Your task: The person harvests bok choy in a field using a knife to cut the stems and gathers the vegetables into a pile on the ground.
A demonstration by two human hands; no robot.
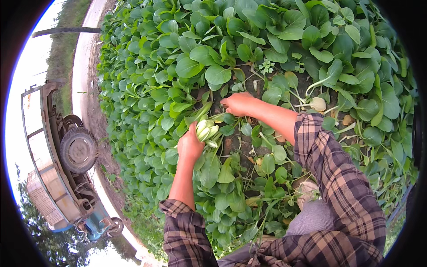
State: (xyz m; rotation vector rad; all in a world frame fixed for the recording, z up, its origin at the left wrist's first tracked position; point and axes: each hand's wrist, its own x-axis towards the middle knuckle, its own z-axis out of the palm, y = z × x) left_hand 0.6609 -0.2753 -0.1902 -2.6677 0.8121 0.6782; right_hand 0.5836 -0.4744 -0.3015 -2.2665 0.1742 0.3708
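My left hand is closed around a bunch of leafy greens that look like bok choy. The pale cut stem ends face right, and the leaves trail behind the hand. Just up and to the right, my right hand is low over bare dark soil at the edge of the standing bok choy plants. Its fingers are bent together, and whether anything is pinched in them is hidden.
Loose leaves and a pale stem base lie on the soil to the right. My shoe is planted among low greens. At the far left, a three-wheeled cargo vehicle stands by a pale road, and a dark pole rises near the bed's edge.
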